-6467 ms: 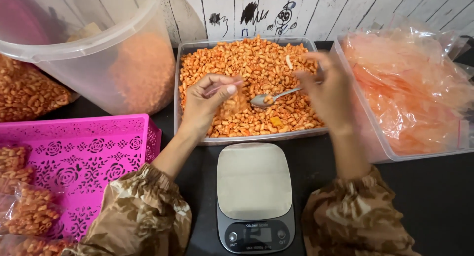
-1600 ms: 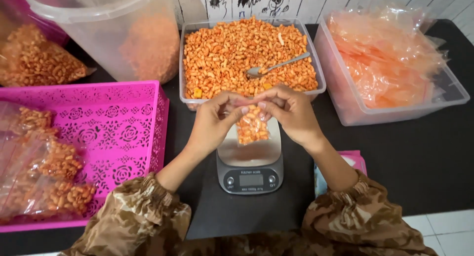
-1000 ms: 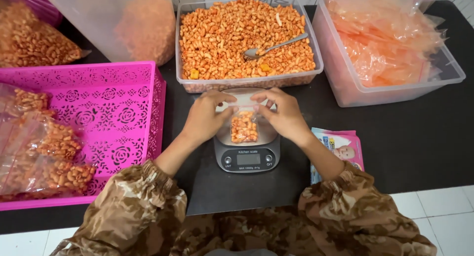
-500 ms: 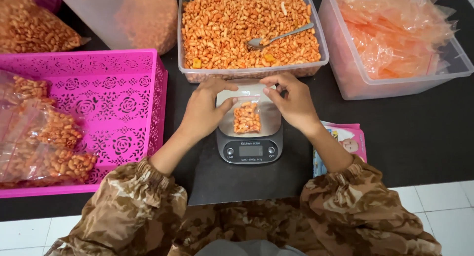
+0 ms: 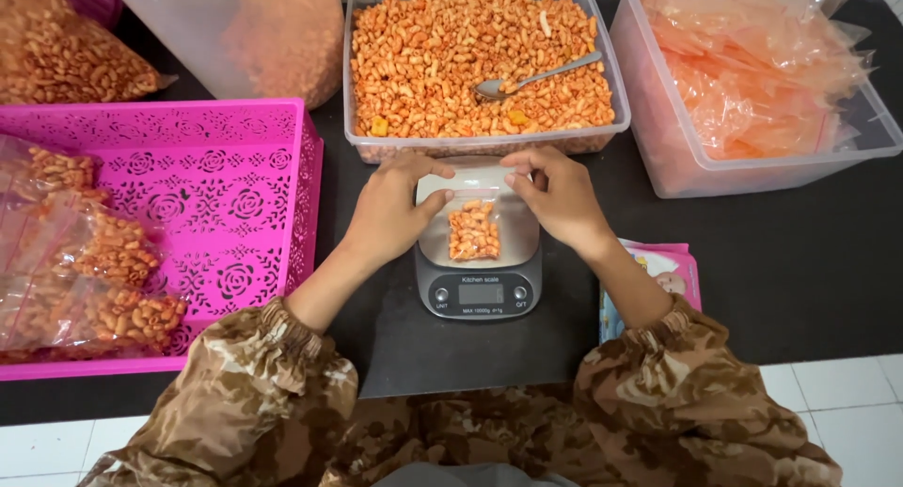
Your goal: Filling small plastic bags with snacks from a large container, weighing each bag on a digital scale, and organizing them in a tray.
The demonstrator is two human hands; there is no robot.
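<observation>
The left hand (image 5: 390, 210) and right hand (image 5: 562, 197) pinch the top corners of a small snack bag (image 5: 473, 229), fingers curled, laying it flat on the scale (image 5: 478, 294) on the counter (image 5: 800, 261). Half a second ago the bag sat slightly higher; the hands have barely shifted.

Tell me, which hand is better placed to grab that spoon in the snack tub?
The right hand, probably. The spoon lies with its handle pointing toward the right side of the snack tub; the left hand sits further away.
</observation>
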